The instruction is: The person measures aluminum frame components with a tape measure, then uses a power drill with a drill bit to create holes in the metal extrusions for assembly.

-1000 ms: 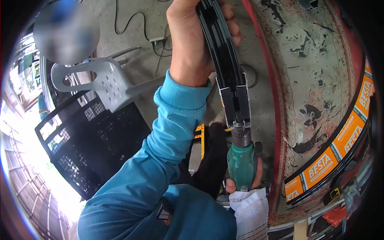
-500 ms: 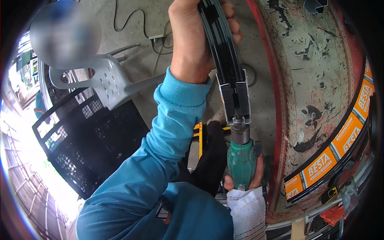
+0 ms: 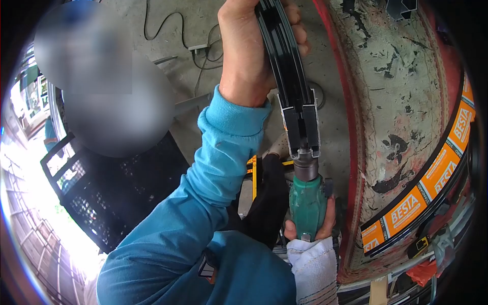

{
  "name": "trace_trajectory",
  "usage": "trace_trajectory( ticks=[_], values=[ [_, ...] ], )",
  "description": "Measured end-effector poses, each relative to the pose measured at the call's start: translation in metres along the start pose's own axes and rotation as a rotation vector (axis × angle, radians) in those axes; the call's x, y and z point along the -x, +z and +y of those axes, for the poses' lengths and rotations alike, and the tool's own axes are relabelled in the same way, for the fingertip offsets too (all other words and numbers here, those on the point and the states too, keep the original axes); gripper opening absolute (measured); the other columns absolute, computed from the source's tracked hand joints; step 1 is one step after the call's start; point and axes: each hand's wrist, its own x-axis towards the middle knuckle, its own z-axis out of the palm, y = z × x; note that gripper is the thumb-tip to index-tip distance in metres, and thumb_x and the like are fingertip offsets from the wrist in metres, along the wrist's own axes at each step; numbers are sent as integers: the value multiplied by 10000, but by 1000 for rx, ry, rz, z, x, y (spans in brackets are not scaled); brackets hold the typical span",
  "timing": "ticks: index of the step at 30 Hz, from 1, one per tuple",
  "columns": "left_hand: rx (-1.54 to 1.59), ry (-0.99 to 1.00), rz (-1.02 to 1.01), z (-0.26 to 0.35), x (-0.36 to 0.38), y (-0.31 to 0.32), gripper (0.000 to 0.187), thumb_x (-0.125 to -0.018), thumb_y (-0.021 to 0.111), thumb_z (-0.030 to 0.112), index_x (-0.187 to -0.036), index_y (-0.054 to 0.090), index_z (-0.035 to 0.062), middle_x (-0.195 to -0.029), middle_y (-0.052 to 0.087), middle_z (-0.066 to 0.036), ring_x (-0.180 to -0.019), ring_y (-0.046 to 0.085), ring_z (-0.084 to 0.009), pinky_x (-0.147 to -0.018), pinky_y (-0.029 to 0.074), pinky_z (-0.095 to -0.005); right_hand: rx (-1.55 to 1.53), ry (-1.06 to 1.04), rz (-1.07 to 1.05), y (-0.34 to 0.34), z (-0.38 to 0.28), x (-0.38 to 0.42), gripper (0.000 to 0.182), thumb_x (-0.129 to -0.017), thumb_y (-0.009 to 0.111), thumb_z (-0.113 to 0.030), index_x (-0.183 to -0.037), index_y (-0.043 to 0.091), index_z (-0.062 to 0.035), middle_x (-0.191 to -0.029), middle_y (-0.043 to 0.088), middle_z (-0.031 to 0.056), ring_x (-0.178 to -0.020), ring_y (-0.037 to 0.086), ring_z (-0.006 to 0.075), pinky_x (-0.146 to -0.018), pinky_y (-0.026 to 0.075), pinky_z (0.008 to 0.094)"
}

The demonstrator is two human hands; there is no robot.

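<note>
My left hand [image 3: 244,48] is closed around a long black metal profile [image 3: 282,48], its fingers curled over the right side. The profile runs down from the top edge and ends in a squared, channelled section with pale edges. Below that end, my right hand [image 3: 329,218] grips a green power drill [image 3: 307,203], mostly hidden behind its body. The drill's dark chuck [image 3: 306,169] points up at the profile's end, its tip right at the channel. A white cloth cuff [image 3: 312,264] covers the right wrist; the left sleeve [image 3: 203,178] is blue.
To my right stands a worn bench [image 3: 391,117] with a red edge and an orange-labelled strip [image 3: 406,208] along it. A black perforated crate [image 3: 127,198] lies at left below a blurred area. A cable [image 3: 183,25] with a connector crosses the floor.
The profile and my left hand have shifted very slightly right. My grip on the drill is unchanged. The blurred patch at the left now covers the grey plastic chair.
</note>
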Motion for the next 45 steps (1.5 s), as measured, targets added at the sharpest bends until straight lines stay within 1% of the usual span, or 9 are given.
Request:
trace_trajectory(
  ticks=[10,12,25,28,32,37,40,42,45],
  values=[
    [64,-48,0,-1,-1,3,350,-848,646,446,-840,536,114,-600,503,-10,-433,507,-130,-388,419,-266,-1,101,13,-7,-1,-1,973,-675,869,-258,-1474,320,-172,-1341,490,227,-1113,574,316,-883,513,410],
    [13,-28,-5,-1,-1,4,353,-847,647,449,-838,536,114,-599,501,-10,-431,506,-129,-386,417,-266,81,89,-45,-10,8,4,1056,-731,785,-485,-1493,211,-31,-1313,470,217,-1137,573,314,-959,491,414],
    [8,-17,0,-2,-1,6,356,-845,646,450,-839,531,114,-608,497,-6,-438,501,-128,-396,415,-260,205,1,-61,-13,7,-4,1067,-720,785,-518,-1493,226,-40,-1314,479,218,-1155,563,320,-958,490,422],
    [6,-9,-7,-2,-1,5,357,-844,648,451,-843,529,113,-610,497,-6,-443,503,-128,-399,415,-260,180,119,-10,-10,6,0,1062,-726,782,-509,-1491,222,-30,-1321,483,216,-1139,576,327,-941,504,424],
    [13,-21,-3,-2,-1,5,357,-842,650,453,-851,529,118,-611,496,-5,-448,504,-128,-402,417,-262,262,-19,-20,-10,8,-8,1045,-731,764,-528,-1465,258,17,-1319,492,225,-1108,595,333,-918,519,425],
    [119,-108,21,-6,-3,1,357,-840,653,466,-856,530,131,-615,502,-5,-454,506,-131,-411,418,-266,173,-86,52,-6,13,-10,1019,-739,744,-552,-1441,304,41,-1310,501,238,-1097,601,331,-900,528,412],
    [83,-84,11,-6,-3,0,366,-835,656,472,-863,532,129,-617,504,-8,-461,505,-135,-419,413,-270,317,-70,22,-8,8,-7,1013,-743,742,-547,-1443,305,40,-1323,493,244,-1106,597,328,-889,533,405],
    [77,-69,12,-7,-3,1,373,-831,659,474,-868,534,125,-618,504,-10,-465,505,-138,-423,410,-272,188,-35,68,-6,7,-8,959,-701,832,-392,-1444,340,-35,-1302,528,253,-1114,588,356,-937,471,431],
    [97,-166,23,-4,-3,1,344,-844,645,453,-892,547,127,-627,513,-20,-486,527,-154,-452,445,-299,76,-32,34,-11,21,-2,965,-709,820,-424,-1427,342,9,-1299,520,262,-1110,578,370,-942,466,445]
  ],
)
